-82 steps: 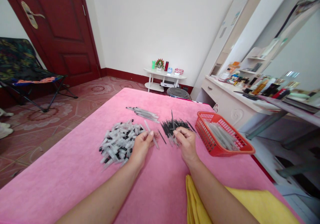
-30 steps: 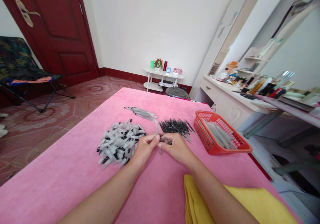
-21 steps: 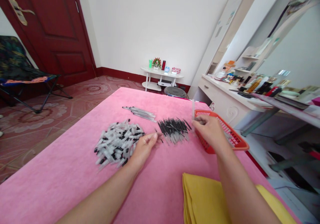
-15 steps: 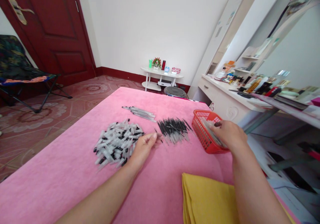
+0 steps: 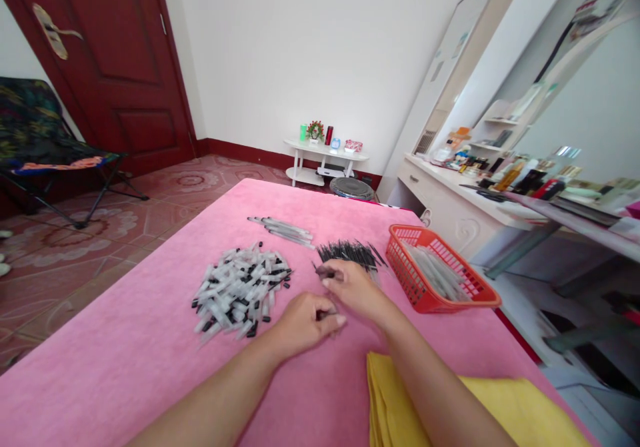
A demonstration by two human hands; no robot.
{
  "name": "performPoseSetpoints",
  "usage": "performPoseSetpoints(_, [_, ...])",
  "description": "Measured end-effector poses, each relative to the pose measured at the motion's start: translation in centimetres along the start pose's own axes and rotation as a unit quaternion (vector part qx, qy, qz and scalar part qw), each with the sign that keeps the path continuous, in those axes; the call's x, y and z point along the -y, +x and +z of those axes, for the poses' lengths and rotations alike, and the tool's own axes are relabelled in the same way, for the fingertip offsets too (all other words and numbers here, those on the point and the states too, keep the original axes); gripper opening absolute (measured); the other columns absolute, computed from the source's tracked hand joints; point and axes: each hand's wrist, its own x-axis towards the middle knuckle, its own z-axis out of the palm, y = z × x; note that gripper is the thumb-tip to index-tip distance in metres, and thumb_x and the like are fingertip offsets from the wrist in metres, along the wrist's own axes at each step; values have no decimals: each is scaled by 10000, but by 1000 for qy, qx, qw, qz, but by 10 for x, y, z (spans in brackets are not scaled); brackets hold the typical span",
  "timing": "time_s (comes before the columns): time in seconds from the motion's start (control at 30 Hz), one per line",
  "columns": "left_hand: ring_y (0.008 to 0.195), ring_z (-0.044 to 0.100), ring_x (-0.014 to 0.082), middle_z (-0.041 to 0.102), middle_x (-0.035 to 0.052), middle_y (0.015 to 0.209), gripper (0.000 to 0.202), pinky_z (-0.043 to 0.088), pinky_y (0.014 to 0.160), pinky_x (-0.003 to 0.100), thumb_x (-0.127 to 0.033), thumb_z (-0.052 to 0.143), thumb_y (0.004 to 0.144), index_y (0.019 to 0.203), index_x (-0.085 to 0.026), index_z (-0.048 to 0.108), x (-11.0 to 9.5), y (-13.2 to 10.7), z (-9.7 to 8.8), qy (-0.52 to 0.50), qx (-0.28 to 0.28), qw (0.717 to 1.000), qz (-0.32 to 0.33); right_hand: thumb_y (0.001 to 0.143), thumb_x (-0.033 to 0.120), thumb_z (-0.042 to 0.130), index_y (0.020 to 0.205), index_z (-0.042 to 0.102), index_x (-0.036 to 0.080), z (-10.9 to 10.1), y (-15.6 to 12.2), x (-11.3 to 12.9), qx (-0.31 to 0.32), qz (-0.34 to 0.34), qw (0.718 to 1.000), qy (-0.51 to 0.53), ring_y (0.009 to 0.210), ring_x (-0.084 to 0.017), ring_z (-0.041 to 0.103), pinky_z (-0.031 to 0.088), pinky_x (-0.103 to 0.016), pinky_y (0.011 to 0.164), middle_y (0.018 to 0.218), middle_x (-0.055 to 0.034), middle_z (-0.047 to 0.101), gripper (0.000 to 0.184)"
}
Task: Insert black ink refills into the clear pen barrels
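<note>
Black thin stick [image 5: 325,274], a refill-like piece, pinched in right hand [image 5: 353,290] fingertips, just at near edge of the black stick pile [image 5: 350,254], mid-surface. Left hand [image 5: 303,324] curled, thumb and finger closed on something small and dark; can't tell what. Pile of clear tubes with black ends [image 5: 240,290] just left of it, too many to count. One row of long clear tubes [image 5: 285,229] toward far edge, several. One red basket [image 5: 437,277] at right edge holding clear pieces. One yellow cloth [image 5: 450,407] at near edge. Pink cloth surface [image 5: 125,354]. Risk, judged: thin stick could slip from the light pinch and drop back into the pile; forearm could sweep loose tubes.
</note>
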Motion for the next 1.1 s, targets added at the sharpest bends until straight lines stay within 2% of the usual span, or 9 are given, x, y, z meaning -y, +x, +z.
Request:
performPoseSetpoints(0.07, [513, 465, 123, 574, 11, 541, 320, 302, 497, 222, -422, 563, 749, 601, -148, 636, 3, -1, 2, 48, -1, 999, 6, 717, 126, 489, 1015, 638, 201, -4, 7, 3, -17, -39, 997, 59, 762, -150, 609, 450, -248, 662, 961, -40, 675, 341])
performPoseSetpoints(0.13, [530, 486, 127, 601, 15, 575, 300, 307, 499, 222, -395, 544, 763, 629, -148, 648, 4, -1, 2, 59, -14, 998, 6, 719, 149, 505, 1008, 642, 179, -16, 15, 0, -50, -32, 998, -3, 769, -153, 606, 442, -251, 681, 961, -56, 670, 321])
performPoseSetpoints(0.2, [557, 514, 134, 627, 22, 613, 292, 320, 510, 222, -381, 528, 773, 657, -148, 661, 5, 0, 2, 60, -20, 998, 5, 703, 176, 547, 914, 673, 173, -33, 22, -9, -73, 16, 986, -149, 785, -172, 599, 422, -264, 697, 909, -70, 675, 246])
performPoseSetpoints(0.27, [563, 522, 137, 631, 22, 615, 286, 324, 513, 221, -377, 533, 769, 655, -148, 662, 5, 0, 1, 68, -25, 997, 5, 674, 220, 600, 846, 684, 174, -49, 26, -21, -54, 88, 957, -270, 783, -192, 598, 405, -273, 674, 860, -78, 677, 197])
performPoseSetpoints(0.37, [558, 525, 135, 633, 20, 612, 278, 320, 507, 219, -371, 537, 768, 655, -150, 662, 5, 1, 1, 74, -24, 997, 3, 652, 283, 633, 825, 681, 194, -59, 28, -38, -3, 165, 927, -338, 758, -198, 607, 387, -265, 615, 804, -66, 673, 200])
performPoseSetpoints(0.57, [556, 520, 133, 627, 19, 604, 279, 317, 505, 216, -372, 541, 764, 650, -149, 665, 6, 1, 2, 69, -29, 997, -2, 709, 281, 569, 827, 667, 208, -50, 27, -51, -2, 181, 906, -382, 821, -217, 613, 397, -278, 626, 851, -76, 669, 170])
performPoseSetpoints(0.8, [565, 508, 127, 612, 16, 604, 287, 318, 517, 211, -370, 528, 772, 659, -143, 663, 4, 2, 0, 65, -19, 998, -10, 734, 308, 526, 804, 668, 186, -50, 26, -51, 7, 161, 904, -396, 823, -224, 615, 398, -279, 646, 842, -96, 671, 200])
performPoseSetpoints(1.0, [571, 497, 117, 599, 6, 614, 256, 328, 532, 208, -329, 526, 776, 670, -131, 650, 6, 3, 1, 73, -21, 997, -14, 747, 326, 471, 739, 663, 180, -53, 31, -60, -104, 205, 908, -350, 747, -214, 610, 368, -268, 595, 749, -88, 663, 241])
performPoseSetpoints(1.1, [580, 508, 125, 592, 7, 611, 222, 349, 543, 215, -286, 517, 774, 669, -132, 639, 7, 6, 2, 69, -62, 996, -15, 758, 360, 479, 735, 662, 162, -52, 33, -66, -120, 220, 913, -321, 716, -204, 605, 361, -263, 585, 730, -97, 659, 271])
